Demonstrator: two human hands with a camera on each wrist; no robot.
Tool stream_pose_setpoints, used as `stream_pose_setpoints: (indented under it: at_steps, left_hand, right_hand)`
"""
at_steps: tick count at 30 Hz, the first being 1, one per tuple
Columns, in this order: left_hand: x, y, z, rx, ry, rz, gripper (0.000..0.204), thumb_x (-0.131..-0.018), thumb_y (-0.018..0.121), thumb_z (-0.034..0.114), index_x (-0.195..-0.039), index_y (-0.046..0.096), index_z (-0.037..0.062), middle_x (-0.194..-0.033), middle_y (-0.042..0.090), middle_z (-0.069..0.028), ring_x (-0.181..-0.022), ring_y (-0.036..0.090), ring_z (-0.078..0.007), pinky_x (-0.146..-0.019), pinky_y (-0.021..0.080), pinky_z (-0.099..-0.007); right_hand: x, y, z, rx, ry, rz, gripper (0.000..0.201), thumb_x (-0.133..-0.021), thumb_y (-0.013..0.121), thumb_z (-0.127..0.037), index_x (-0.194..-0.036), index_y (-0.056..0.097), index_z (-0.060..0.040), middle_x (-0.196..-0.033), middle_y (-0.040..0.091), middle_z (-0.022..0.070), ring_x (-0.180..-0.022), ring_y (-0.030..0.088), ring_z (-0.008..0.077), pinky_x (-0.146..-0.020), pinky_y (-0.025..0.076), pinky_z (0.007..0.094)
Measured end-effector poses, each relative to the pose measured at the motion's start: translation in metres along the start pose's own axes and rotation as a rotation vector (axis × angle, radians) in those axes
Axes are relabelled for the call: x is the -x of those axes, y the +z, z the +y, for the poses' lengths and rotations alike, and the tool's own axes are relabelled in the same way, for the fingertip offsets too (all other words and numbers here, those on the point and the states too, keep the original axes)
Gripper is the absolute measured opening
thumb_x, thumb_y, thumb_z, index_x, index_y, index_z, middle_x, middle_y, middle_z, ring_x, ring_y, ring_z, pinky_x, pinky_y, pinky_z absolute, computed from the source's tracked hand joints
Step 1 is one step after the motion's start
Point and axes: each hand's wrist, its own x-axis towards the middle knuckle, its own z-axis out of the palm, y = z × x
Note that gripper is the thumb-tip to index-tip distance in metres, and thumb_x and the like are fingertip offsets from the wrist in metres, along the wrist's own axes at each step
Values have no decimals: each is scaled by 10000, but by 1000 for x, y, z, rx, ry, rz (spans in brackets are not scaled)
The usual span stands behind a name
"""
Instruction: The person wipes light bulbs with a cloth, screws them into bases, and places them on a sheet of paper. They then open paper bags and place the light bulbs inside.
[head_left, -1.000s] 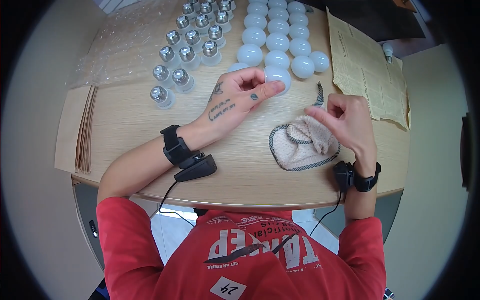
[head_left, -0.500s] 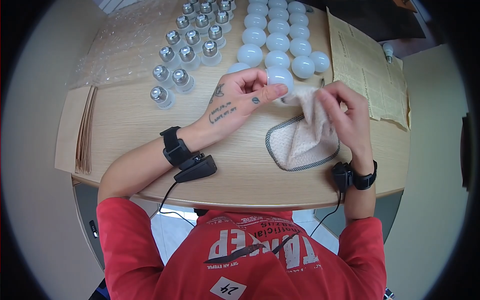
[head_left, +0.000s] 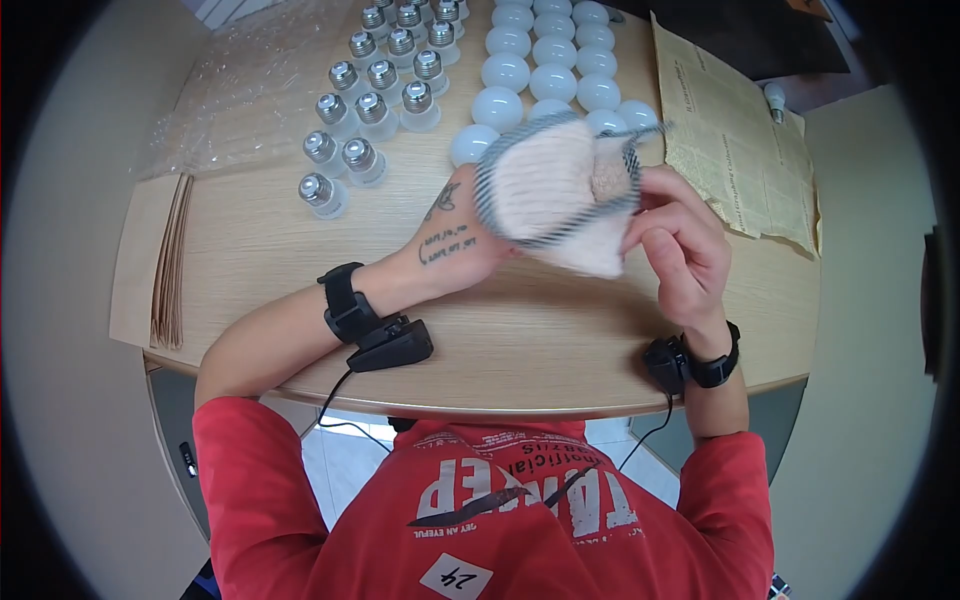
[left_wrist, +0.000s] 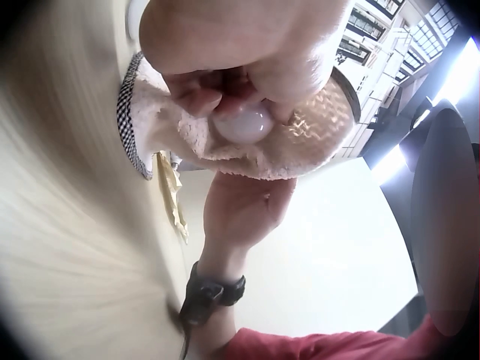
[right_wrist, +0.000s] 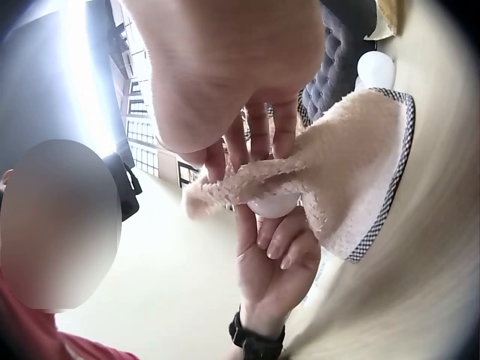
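Note:
My left hand (head_left: 448,245) holds a smooth white bulb globe (left_wrist: 244,126) by its edge, fingertips curled at it. A pale fluffy cloth (head_left: 540,180) with a dark checked border drapes over that globe and hides it in the head view. My right hand (head_left: 685,240) grips the cloth at its right side, with the fingers behind it in the right wrist view. There, part of the globe (right_wrist: 274,205) shows between the cloth and my left fingers. Both hands are raised over the wooden table.
White bulb globes (head_left: 505,71) stand in rows at the back middle. Left of them are rows of bulb bases (head_left: 376,116) with metal screw caps upward. Brown paper bags (head_left: 150,260) lie at the left, bubble wrap (head_left: 240,90) behind them, and printed paper (head_left: 725,140) at the right.
My right hand took hold of the cloth on the table, lifted it, and brought it left over the globe. My left hand still holds the globe, now covered by the cloth.

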Motion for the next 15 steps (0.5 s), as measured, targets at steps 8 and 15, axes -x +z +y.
stream_pose_setpoints:
  at_steps: [8, 15]
  left_hand:
    - [6, -3, 5, -86, -80, -115, 466, -794, 745, 125, -1202, 569, -14, -1170, 607, -151, -1053, 594, -283, -940, 475, -369]
    - [8, -9, -6, -378, 165, -290, 438, -858, 700, 187, -1249, 578, 31, -1223, 581, -151, -1092, 556, -328, -991, 429, -419]
  right_hand:
    - [-6, 13, -8, 188, 152, -32, 448, -808, 768, -180, -1204, 605, -48, -1181, 575, 125, -943, 615, 251, -803, 505, 336]
    - [1, 19, -4, 155, 176, -121, 628, -732, 806, -228, -1277, 543, -59, -1110, 625, 153, -959, 638, 324, -823, 515, 388]
